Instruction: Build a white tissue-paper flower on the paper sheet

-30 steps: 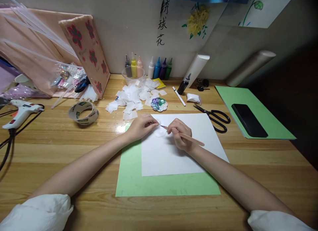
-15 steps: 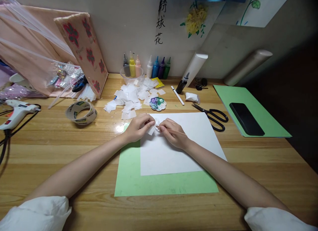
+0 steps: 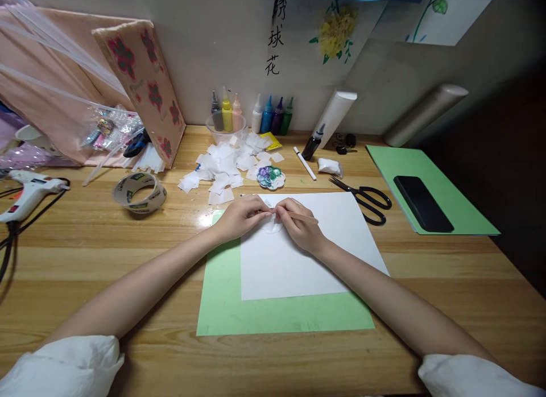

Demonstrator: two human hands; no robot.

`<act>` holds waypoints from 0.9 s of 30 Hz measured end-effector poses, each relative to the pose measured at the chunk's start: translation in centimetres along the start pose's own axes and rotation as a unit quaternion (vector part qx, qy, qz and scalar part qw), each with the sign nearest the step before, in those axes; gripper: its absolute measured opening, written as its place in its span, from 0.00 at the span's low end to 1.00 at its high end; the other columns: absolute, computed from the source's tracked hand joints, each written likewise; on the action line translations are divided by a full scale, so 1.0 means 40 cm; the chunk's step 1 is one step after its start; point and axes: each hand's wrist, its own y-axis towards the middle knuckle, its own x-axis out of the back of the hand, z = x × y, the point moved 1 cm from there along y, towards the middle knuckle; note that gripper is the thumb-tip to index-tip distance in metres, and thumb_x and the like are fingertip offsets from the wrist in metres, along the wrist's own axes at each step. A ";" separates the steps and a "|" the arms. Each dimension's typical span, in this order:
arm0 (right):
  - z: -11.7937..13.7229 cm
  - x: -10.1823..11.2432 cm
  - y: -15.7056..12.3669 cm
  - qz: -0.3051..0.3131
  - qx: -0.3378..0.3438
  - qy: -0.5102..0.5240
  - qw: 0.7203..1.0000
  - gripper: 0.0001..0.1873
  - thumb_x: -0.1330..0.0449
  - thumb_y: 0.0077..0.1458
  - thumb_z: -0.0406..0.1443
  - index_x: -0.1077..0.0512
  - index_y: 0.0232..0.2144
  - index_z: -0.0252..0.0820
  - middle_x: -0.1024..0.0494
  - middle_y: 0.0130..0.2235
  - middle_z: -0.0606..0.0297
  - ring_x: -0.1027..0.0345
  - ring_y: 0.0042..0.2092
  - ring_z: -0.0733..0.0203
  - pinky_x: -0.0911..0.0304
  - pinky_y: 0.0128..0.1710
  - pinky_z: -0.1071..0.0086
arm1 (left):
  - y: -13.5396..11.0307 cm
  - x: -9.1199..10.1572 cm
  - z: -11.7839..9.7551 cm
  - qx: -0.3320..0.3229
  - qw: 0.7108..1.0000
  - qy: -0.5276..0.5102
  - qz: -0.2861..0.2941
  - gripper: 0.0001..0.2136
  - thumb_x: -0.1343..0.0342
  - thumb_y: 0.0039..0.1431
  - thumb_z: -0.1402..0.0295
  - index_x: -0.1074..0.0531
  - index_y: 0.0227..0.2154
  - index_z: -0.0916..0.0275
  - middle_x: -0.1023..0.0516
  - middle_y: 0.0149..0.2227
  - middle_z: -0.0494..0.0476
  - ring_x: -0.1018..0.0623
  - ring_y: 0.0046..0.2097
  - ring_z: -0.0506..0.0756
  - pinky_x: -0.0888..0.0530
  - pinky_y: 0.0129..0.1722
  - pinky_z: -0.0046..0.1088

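My left hand (image 3: 243, 216) is closed in a pinch on a small piece of thin white paper (image 3: 268, 203), mostly covered by the fingers. Close against it, my right hand (image 3: 301, 226) grips a slim wooden stick (image 3: 305, 217) whose tip meets the paper between both hands' fingertips. Whether the stick is a pencil or a brush handle I cannot tell. Below the fingers, a faint round outline with whitish bits shows on the white sheet (image 3: 294, 272). That sheet lies on a larger green sheet (image 3: 222, 306).
Cut paper squares (image 3: 222, 164) are heaped behind my left hand, beside a paint-stained palette (image 3: 271, 177). Black scissors (image 3: 367, 201) lie right of the sheet. A tape roll (image 3: 140, 193) and glue gun (image 3: 32, 189) sit left; a phone (image 3: 422, 203) rests on green paper.
The paper piece that stuck out below my left fingers is now folded in between the fingertips. My hands have come closer together, and the stick has turned nearer to level.
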 end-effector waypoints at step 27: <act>-0.004 -0.006 -0.003 0.020 0.069 -0.012 0.997 0.11 0.54 0.61 0.31 0.37 0.28 0.43 0.32 0.26 0.66 0.40 0.32 0.61 0.44 0.34 0.66 | 0.017 -0.001 0.013 0.061 0.998 0.001 -0.029 0.08 0.48 0.57 0.67 0.25 0.31 0.63 0.24 0.31 0.54 0.28 0.34 0.50 0.33 0.34 0.25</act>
